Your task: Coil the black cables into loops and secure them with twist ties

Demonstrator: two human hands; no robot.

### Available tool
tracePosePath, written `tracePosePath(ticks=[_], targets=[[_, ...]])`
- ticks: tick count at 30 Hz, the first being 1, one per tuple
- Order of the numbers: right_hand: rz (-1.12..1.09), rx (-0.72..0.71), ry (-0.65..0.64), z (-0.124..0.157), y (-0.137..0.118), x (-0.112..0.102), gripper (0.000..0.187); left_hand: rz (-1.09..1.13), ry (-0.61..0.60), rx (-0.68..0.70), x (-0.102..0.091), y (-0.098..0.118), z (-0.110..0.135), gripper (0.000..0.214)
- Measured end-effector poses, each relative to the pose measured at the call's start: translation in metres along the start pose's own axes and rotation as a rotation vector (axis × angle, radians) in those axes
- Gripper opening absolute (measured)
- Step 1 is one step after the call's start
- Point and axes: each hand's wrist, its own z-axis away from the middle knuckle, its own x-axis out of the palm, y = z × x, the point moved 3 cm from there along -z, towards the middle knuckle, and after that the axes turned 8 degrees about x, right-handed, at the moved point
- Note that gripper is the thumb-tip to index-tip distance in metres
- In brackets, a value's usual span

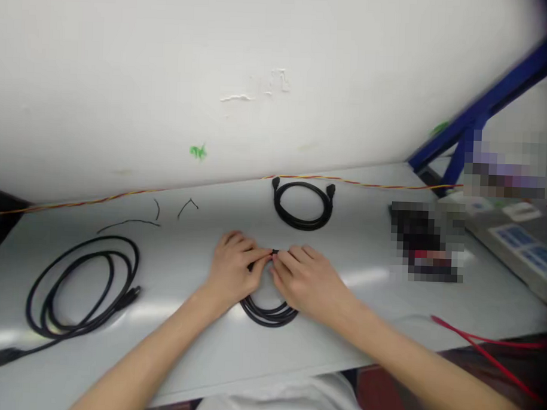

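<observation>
Both hands sit close together near the front of a white table, and their fingers hide much of what they handle. The left hand is curled over, with its fingers bent toward the right hand, whose fingers slant in to meet them. Their fingertips nearly touch around a small dark plug, which seems pinched between them, though its shape is mostly hidden. Below the hands lies a black cable, coiled and partly covered by both palms, so its path up to the plug can't be followed. Farther back, a second black coil lies with both plugged ends showing at its top. A third, looser coil lies at the left, with one end trailing toward the table's front corner. Short black wire scraps lie behind it, and a twisted red-and-yellow wire runs along the table's back edge. To the right, a pixelated patch hides a dark object with some red in it, and a second patch blocks the upper right. A grey device with blue labels is cut off by the frame, and a red wire runs off the right edge.
</observation>
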Motion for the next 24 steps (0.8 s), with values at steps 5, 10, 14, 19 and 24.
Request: tracePosePath(ticks=[5,10,14,19,24], targets=[[0.013,0.018,-0.041,0.003,0.003,-0.009,0.026,0.008,0.014,0.002,0.0,-0.001,0.002,0.018],[-0.366,0.196,0.007,-0.011,0.045,-0.027,0.023,0.006,0.014,0.021,0.002,-0.003,0.003,0.017],[-0.442,0.195,-0.157,-0.026,0.057,-0.02,0.019,0.015,0.033,0.036,0.002,-0.003,0.004,0.018],[-0.587,0.215,-0.221,-0.036,0.056,-0.012,0.016,0.029,0.019,0.036,0.001,-0.003,0.004,0.018],[-0.697,0.268,-0.251,-0.039,0.057,-0.008,0.012,0.028,0.041,0.019,0.002,-0.001,0.005,0.016]])
